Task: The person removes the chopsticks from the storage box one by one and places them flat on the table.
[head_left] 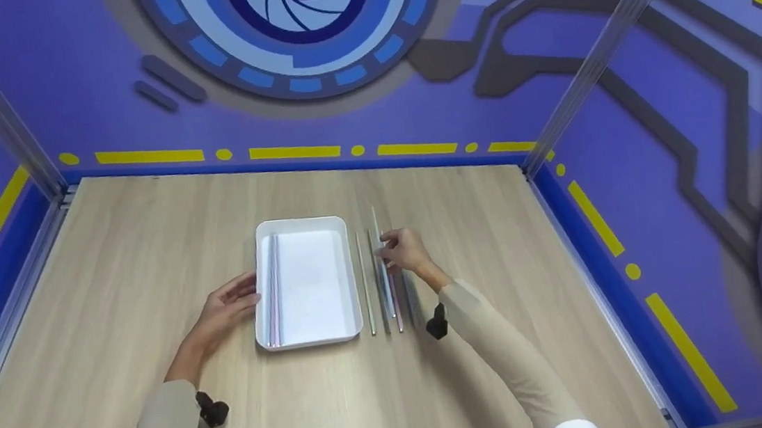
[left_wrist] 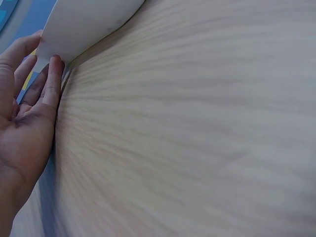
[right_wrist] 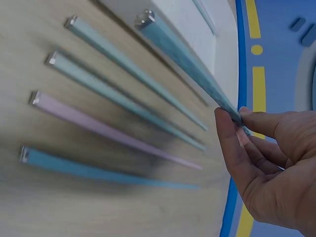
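Observation:
A white rectangular tray (head_left: pixel 318 283) lies on the table, with a few pinkish and bluish chopsticks (head_left: pixel 274 291) lengthwise along its left side. My left hand (head_left: pixel 222 309) touches the tray's left wall with nearly straight fingers (left_wrist: pixel 53 86). To the right of the tray, my right hand (head_left: pixel 409 248) pinches a blue chopstick (right_wrist: pixel 180 54) between thumb and fingers, near its thin end. Its silver-capped end points away from the hand, above the table. Below it lie two pale green chopsticks (right_wrist: pixel 133 76), a pink chopstick (right_wrist: pixel 108 131) and another blue chopstick (right_wrist: pixel 98 170), roughly side by side.
The light wooden table (head_left: pixel 147 250) is bounded by blue-purple printed panels (head_left: pixel 413 113) at the back and sides. Metal posts (head_left: pixel 606 45) stand at its back corners. A black wrist camera (head_left: pixel 437 322) hangs by each sleeve.

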{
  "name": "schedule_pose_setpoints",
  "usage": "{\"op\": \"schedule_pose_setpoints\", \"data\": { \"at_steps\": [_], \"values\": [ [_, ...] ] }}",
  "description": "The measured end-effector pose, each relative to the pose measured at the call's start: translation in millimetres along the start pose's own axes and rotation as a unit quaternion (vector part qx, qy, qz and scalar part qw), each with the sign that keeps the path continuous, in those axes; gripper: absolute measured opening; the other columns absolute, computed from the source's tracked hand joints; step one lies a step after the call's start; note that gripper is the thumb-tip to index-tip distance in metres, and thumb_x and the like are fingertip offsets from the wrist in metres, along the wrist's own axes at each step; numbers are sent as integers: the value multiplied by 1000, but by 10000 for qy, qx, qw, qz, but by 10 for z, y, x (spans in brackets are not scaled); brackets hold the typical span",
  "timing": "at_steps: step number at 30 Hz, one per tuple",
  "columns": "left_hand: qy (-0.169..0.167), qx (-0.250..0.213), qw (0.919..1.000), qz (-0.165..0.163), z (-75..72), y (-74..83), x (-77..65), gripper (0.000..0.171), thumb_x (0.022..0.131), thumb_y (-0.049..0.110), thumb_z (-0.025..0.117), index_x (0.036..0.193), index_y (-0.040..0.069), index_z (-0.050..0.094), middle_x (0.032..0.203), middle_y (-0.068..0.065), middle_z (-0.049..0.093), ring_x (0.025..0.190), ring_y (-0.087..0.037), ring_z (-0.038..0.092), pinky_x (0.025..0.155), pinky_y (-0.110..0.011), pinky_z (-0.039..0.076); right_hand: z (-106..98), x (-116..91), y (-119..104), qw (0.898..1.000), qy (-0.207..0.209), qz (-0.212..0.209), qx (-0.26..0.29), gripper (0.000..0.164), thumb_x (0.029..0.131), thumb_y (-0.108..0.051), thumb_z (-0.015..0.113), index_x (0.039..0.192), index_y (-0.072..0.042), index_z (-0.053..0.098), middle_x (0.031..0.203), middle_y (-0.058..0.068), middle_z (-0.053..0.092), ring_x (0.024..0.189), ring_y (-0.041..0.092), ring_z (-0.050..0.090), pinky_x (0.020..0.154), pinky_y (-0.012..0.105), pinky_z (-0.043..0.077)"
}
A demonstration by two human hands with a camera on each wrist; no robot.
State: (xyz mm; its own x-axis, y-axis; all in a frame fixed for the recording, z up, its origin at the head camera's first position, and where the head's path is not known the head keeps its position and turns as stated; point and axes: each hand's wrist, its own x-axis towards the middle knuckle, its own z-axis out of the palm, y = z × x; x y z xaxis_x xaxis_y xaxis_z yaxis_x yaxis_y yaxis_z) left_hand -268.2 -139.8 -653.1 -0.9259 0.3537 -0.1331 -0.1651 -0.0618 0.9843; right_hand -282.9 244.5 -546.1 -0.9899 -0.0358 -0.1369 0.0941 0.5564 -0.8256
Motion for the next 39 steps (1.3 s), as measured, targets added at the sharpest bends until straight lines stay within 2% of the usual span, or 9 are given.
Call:
{"op": "schedule_pose_setpoints", "data": {
  "at_steps": [6,13,18,29,33,39],
  "values": [
    [57,-23,10000,38,-50,21,-9,65,98,13,68,155,1,39,158,-25,40,123,-4,56,103,-16,52,-161,36,76,9997,88,229,-35,38,96,0,68,130,13,61,103,30,72,87,36,76,69,36,67],
    [50,116,9999,44,-79,26,-14,66,98,16,69,155,1,39,159,-24,39,124,-3,55,103,-14,51,-291,43,224,9981,196,587,-80,39,95,0,68,132,12,60,106,29,72,92,40,76,68,36,66],
    [61,74,10000,-8,-70,40,-6,66,98,15,70,155,3,40,158,-21,42,123,-3,56,104,-16,52,-334,66,343,9964,244,775,-251,37,95,0,68,130,9,63,107,28,73,88,37,77,67,33,66],
    [67,21,9999,90,-33,6,3,63,98,12,69,154,0,41,156,-26,43,125,-8,57,103,-17,52,-284,60,605,9868,413,1176,-1039,35,91,-3,72,126,2,69,104,18,76,81,19,72,69,26,63],
    [25,-43,10000,65,-16,10,3,64,98,11,69,154,0,41,157,-25,43,130,-14,55,104,-18,52,-249,45,689,9861,431,1199,-1070,32,90,-4,73,122,2,71,102,18,77,78,18,72,65,25,62],
    [-2,140,9999,-35,10,11,2,66,98,18,70,155,4,41,159,-19,43,142,-28,46,103,-15,51,-212,24,763,9865,549,1207,-963,27,89,-2,74,117,2,75,98,16,78,74,16,70,59,19,55]
  ]
}}
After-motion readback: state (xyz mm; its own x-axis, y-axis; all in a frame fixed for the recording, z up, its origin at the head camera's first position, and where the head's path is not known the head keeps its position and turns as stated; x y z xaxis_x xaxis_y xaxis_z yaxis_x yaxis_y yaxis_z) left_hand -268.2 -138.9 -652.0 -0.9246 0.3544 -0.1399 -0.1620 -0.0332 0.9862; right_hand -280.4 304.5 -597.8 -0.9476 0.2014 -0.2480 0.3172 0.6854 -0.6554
